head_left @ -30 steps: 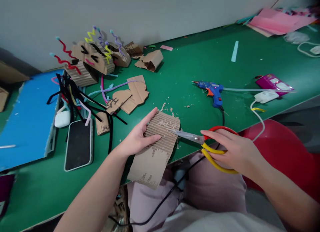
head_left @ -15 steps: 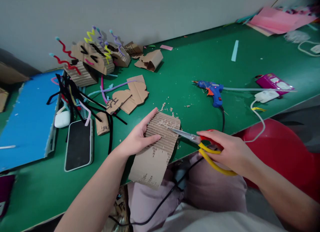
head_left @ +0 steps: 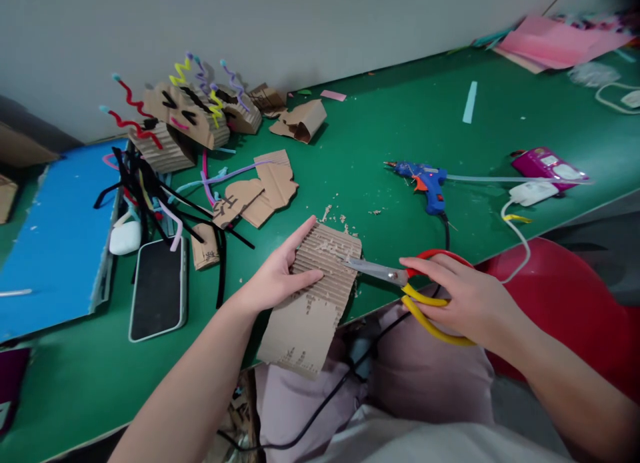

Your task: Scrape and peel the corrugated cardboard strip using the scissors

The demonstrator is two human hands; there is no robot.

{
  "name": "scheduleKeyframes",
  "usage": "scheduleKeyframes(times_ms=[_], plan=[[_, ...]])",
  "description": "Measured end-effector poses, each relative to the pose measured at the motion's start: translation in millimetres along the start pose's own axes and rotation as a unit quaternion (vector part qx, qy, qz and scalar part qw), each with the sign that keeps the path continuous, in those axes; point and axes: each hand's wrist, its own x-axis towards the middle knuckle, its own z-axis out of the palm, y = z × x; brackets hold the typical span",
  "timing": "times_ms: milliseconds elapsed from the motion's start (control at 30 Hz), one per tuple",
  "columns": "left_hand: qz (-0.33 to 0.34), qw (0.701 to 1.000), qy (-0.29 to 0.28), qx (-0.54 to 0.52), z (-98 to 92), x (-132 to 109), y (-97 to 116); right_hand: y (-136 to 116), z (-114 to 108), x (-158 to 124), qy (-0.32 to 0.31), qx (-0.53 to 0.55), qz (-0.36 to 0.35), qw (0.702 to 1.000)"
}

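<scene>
My left hand [head_left: 285,273] grips the left side of a piece of corrugated cardboard [head_left: 305,326], thumb on top. Its upper part has bare ridges with torn paper bits; the lower part is smooth. The piece reaches over the table's front edge. In my right hand [head_left: 465,296] is a pair of scissors [head_left: 425,296] with red and yellow handles. The blades lie nearly closed across the ridged part, tips pointing left. Paper scraps [head_left: 335,215] are scattered just beyond the cardboard.
A blue glue gun [head_left: 425,183] with a clear stick lies right of centre. Left are a phone [head_left: 159,288], black pipe cleaners [head_left: 145,190], cut cardboard shapes [head_left: 275,183] and a cardboard figure with a drawn face [head_left: 180,116]. A purple power strip [head_left: 543,166] sits right, above a red stool [head_left: 555,303].
My right hand and the scissors have shifted slightly to the right, and the red handle now shows more. My left hand and the cardboard stay in place.
</scene>
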Motion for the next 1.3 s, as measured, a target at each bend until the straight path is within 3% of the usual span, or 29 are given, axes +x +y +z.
scheduleKeyframes(times_ms=[267, 567, 867, 1100, 1300], plan=[[-0.011, 1.0, -0.016, 0.002, 2.0, 0, -1, -8, 6, 8, 0.029, -0.029, -0.042, 0.998], [-0.012, 1.0, -0.01, 0.015, -0.9, 0, -4, -10, 12, 10, 0.022, -0.018, -0.037, 0.999], [-0.008, 1.0, -0.002, -0.015, 0.3, 0, -3, -14, 3, 16, -0.035, 0.17, 0.065, 0.983], [0.002, 1.0, 0.01, -0.002, -2.1, 0, -5, -9, 3, 11, -0.03, 0.039, 0.028, 0.998], [0.003, 1.0, 0.006, -0.004, -1.1, 0, -4, -9, 6, 10, -0.006, 0.002, 0.008, 1.0]])
